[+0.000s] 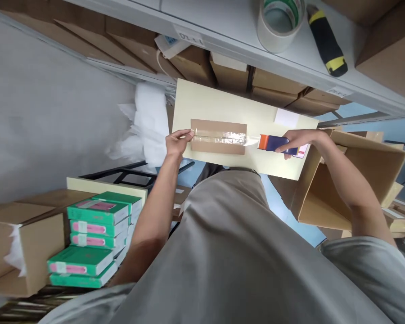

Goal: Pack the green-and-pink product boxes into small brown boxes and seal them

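A flat brown cardboard box [219, 149] lies on a cream board [202, 99], with clear shiny tape running along its middle seam. My left hand [178, 143] pinches at the box's left end, where the tape starts. In my right hand [295, 140] is a tape dispenser [273, 143], dark blue with an orange front, held just past the box's right end. A clear strip of tape stretches between the box and the dispenser. Partly under my right hand, a phone-like item with a pink screen [303, 150] lies on the board.
On the shelf [222, 27] above sit a tape roll [280, 24] and a black-and-yellow utility knife [327, 42]. Green books [91, 258] are stacked at lower left beside an open carton [43, 252]. A large open carton [354, 180] stands at right; white wrap [151, 121] lies left.
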